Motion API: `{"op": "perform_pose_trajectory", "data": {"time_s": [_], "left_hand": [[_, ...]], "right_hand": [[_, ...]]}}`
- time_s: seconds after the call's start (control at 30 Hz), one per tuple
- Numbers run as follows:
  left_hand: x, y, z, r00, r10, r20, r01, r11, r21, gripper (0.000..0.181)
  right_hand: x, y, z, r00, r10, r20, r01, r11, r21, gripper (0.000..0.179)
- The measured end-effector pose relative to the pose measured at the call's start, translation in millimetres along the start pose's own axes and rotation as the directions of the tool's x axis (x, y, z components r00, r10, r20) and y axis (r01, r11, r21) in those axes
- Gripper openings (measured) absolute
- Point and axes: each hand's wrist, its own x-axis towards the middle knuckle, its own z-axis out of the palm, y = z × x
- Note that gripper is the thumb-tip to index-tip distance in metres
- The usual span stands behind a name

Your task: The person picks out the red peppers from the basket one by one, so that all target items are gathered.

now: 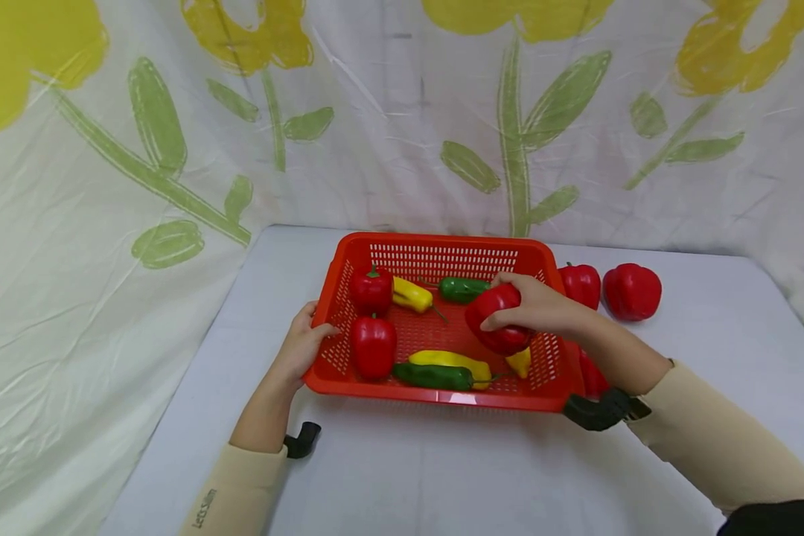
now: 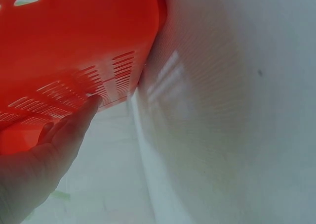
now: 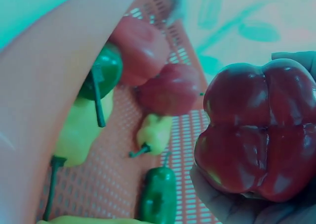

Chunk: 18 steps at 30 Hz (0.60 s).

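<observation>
My right hand [image 1: 536, 304] grips a red bell pepper [image 1: 494, 321] over the right part of a red plastic basket [image 1: 442, 242]. In the right wrist view the lobed bottom of this bell pepper [image 3: 261, 130] faces the camera. At the basket's left end, my left hand [image 1: 301, 346] holds the rim, thumb over the edge and fingers along the outer wall. Two red bell peppers [image 1: 373, 348] sit in the left of the basket. Long green peppers [image 1: 435, 377] and yellow peppers [image 1: 412, 295] lie around them; one yellow pepper [image 1: 520, 362] is partly hidden below the held one.
Beyond the basket's right end, red bell peppers [image 1: 633, 292] rest on the white table [image 1: 415, 469], one of them [image 1: 592, 376] partly covered by my right forearm. A flower-printed curtain [image 1: 388, 149] hangs behind the table's far edge. Black wrist mounts [image 1: 596, 409] stick out near both sleeves.
</observation>
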Motion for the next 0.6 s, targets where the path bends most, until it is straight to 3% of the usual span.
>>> {"op": "perform_pose_trajectory", "data": {"time_s": [0.6], "left_hand": [[-0.6, 0.5, 0.8, 1.0, 0.007, 0.006, -0.007, 1.0, 0.016, 0.044]], "right_hand": [[-55.3, 21.9, -23.9, 0.985, -0.021, -0.169, 0.034, 0.996, 0.077, 0.065]]}}
